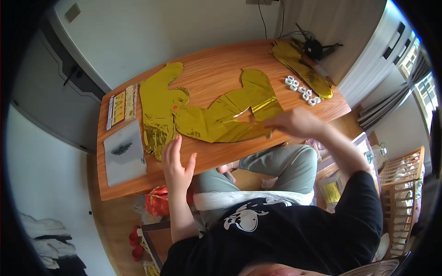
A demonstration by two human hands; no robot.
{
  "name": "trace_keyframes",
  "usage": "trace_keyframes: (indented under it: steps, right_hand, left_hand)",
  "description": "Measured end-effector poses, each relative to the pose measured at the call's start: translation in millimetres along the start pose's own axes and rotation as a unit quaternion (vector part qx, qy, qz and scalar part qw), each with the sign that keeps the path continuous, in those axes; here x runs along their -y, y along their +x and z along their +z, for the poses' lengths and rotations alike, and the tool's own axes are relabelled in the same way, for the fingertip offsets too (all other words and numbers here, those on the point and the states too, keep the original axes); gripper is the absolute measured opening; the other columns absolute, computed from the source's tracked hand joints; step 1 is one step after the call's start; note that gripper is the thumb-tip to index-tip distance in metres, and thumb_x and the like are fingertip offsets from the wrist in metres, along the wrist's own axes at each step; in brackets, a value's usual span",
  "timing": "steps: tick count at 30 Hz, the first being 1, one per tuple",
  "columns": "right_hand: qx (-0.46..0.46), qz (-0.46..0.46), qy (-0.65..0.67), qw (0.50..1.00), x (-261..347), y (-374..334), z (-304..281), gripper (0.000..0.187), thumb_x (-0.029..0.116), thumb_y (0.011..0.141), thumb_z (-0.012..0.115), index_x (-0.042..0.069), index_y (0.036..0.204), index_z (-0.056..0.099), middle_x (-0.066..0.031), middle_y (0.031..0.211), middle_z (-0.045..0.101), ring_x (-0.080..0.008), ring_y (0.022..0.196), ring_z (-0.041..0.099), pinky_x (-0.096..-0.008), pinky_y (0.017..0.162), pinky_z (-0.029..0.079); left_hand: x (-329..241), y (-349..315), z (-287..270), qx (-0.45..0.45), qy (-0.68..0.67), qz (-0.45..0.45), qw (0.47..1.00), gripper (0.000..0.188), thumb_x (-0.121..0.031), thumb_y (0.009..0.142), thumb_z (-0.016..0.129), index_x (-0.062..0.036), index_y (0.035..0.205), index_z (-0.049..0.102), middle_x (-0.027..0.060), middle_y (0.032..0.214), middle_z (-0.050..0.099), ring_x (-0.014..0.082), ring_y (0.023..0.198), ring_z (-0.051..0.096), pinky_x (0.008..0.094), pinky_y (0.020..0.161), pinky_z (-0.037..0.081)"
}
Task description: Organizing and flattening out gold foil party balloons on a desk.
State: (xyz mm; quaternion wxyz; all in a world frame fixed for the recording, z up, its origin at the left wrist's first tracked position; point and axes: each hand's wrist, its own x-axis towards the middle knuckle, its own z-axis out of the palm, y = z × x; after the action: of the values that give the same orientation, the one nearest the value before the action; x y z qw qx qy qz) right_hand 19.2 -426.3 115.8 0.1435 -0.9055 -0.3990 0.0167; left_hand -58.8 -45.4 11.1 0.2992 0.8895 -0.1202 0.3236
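Flat, uninflated gold foil balloons lie on the wooden table [212,69]. The middle foil balloon [221,117] is curved and creased, with an angular opening near its right end. My right hand [294,123] pinches that right end near the table's front edge. My left hand [177,165] is held open at the front edge, fingers spread, by the balloon's lower left corner; it appears to hold nothing. Another foil balloon [154,101] lies to the left, meeting the middle one around a small red dot [175,107].
Another gold foil piece [304,69] lies at the far right beside several small white rolls [294,85] and a black router [314,48]. At the left are a printed card [123,108] and a pale sheet [122,161] with dark thin sticks or marks. A wooden crib [400,184] stands right.
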Motion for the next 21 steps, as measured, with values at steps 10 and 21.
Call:
trace_keyframes:
  steps: [10, 21]
  right_hand:
    - [-0.064, 0.111, -0.085, 0.988, -149.3, 225.6, -202.4, 0.026, 0.030, 0.101, 0.059, 0.008, 0.115, 0.065, -0.0098, 0.091, 0.070, -0.0178, 0.077, 0.062, -0.0357, 0.074, 0.050]
    - [-0.246, 0.191, -0.372, 0.874, -152.4, 259.3, -164.2, 0.025, 0.022, 0.103, 0.052, 0.016, 0.125, 0.061, -0.0106, 0.096, 0.072, -0.0246, 0.083, 0.071, -0.0404, 0.071, 0.056]
  left_hand:
    - [2.0, -0.3, 10.3, 0.026, 0.087, -0.044, 0.995, 0.035, -0.022, 0.088, 0.074, -0.0092, 0.119, 0.066, 0.0112, 0.136, 0.057, 0.0380, 0.127, 0.050, 0.0500, 0.107, 0.043]
    - [-4.6, -0.2, 2.4, 0.033, 0.118, -0.083, 0.989, 0.029, -0.018, 0.085, 0.074, -0.0112, 0.113, 0.069, 0.0090, 0.134, 0.060, 0.0342, 0.127, 0.051, 0.0469, 0.109, 0.040]
